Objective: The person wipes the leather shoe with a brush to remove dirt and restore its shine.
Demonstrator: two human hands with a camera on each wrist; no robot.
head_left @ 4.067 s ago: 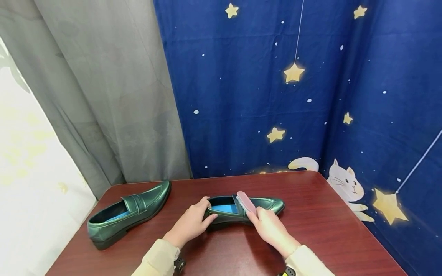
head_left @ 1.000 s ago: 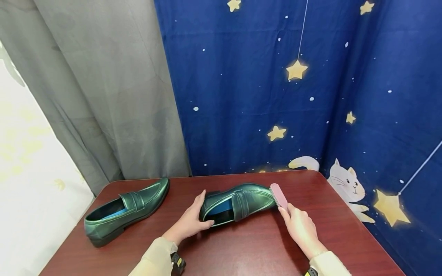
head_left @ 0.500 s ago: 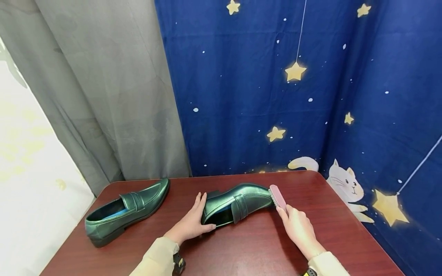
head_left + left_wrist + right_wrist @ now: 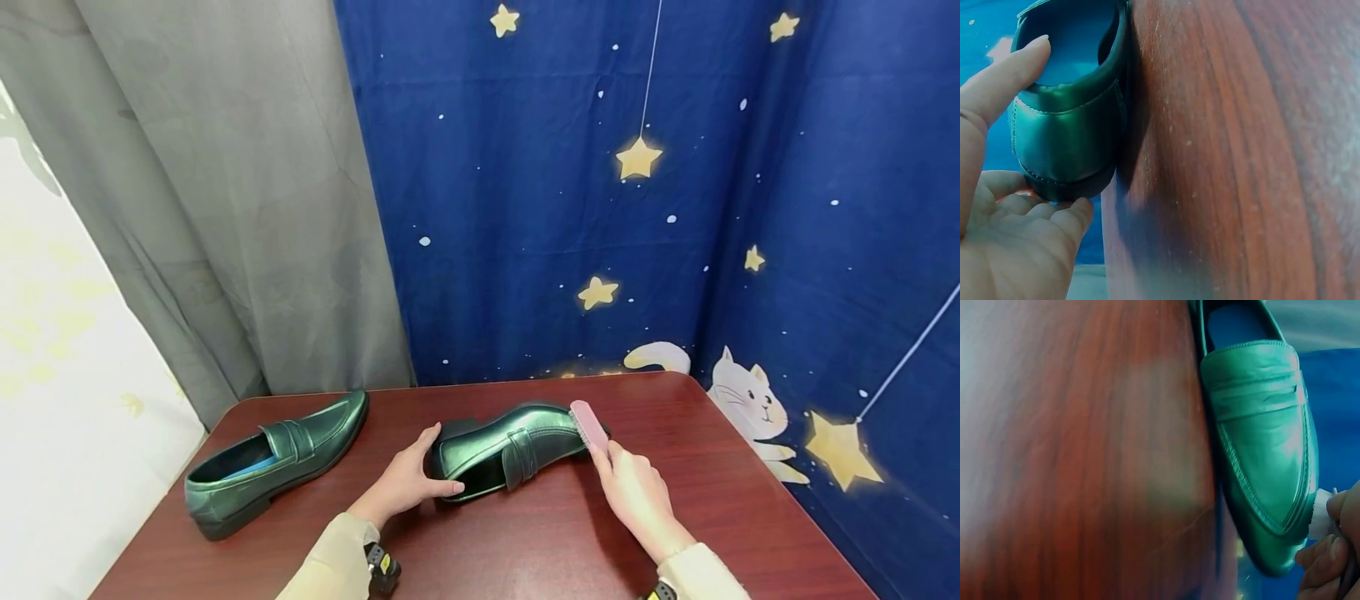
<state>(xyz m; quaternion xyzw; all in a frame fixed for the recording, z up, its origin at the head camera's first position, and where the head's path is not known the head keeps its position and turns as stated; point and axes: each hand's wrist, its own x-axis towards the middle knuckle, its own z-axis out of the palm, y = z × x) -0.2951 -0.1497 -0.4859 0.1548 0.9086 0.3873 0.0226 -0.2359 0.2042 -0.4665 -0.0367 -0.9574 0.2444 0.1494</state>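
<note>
A dark green loafer (image 4: 540, 435) lies tipped towards me on the table, its opening facing the near side and its toe to the right. At the heel, my left hand (image 4: 405, 478) grips it, the thumb by the opening and the fingers behind the heel; the left wrist view shows the fingertips (image 4: 1079, 209) against the sole edge. My right hand (image 4: 637, 496) holds a pink-backed brush (image 4: 589, 423) by its handle. The pale bristles (image 4: 1320, 512) touch the side of the loafer near the toe. Part of the toe is hidden behind the brush in the head view.
A second green loafer (image 4: 315, 446) with a blue insole stands upright at the left of the reddish-brown table (image 4: 510, 550). Behind the table hang a grey curtain (image 4: 300, 250) and a blue star-patterned curtain (image 4: 525, 208).
The loafer stood upright with the brush at its strap earlier; it has since been tipped towards me. Over the last half second the brush has slid slightly left along the toe.
</note>
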